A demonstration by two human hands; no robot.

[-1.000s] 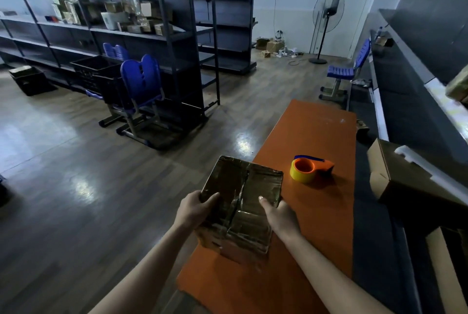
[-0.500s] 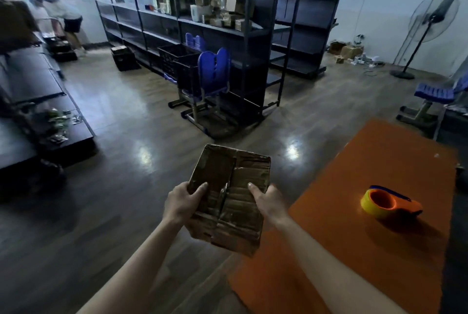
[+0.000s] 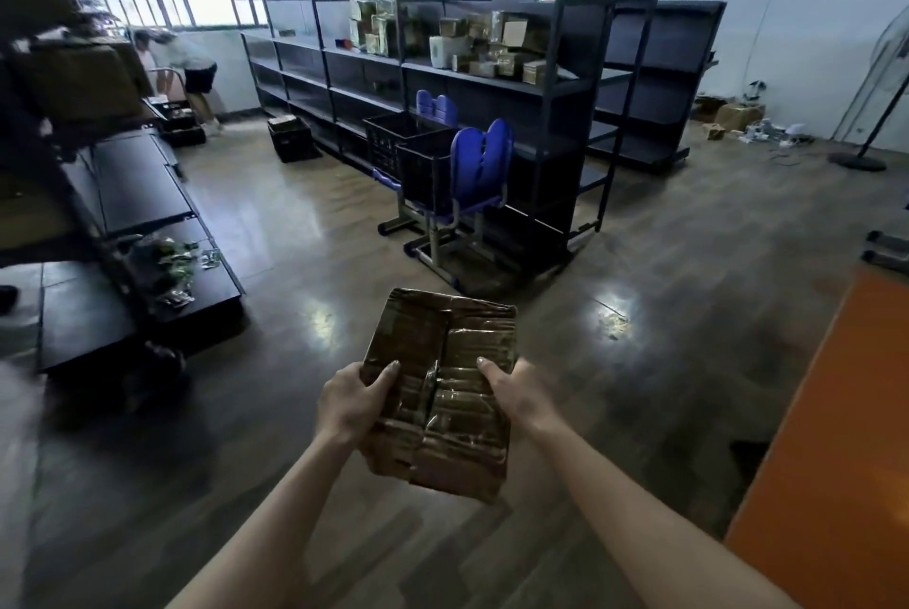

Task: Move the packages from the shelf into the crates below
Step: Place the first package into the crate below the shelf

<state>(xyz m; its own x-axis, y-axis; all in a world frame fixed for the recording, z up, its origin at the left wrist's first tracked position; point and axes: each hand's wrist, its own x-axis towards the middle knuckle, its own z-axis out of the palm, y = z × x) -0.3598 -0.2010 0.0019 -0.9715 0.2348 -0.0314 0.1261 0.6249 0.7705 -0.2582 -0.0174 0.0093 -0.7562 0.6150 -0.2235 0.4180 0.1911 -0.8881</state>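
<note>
The left hand (image 3: 351, 404) and right hand (image 3: 516, 394) hold the taped package (image 3: 442, 353), fingers (image 3: 387, 372) clamped on its sides, well apart from the black crates (image 3: 423, 166). The glossy tape looks slippery, so the package may slide out and fall.

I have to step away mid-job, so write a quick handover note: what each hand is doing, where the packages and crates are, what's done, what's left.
Left hand and right hand: both grip one taped cardboard package by its sides, above the floor.
Black crates stand by the blue chairs in front of the far shelf, well apart from it.
Done: this package is in hand, in no crate yet.
Left: set it in a crate; more packages sit on that shelf.
</note>
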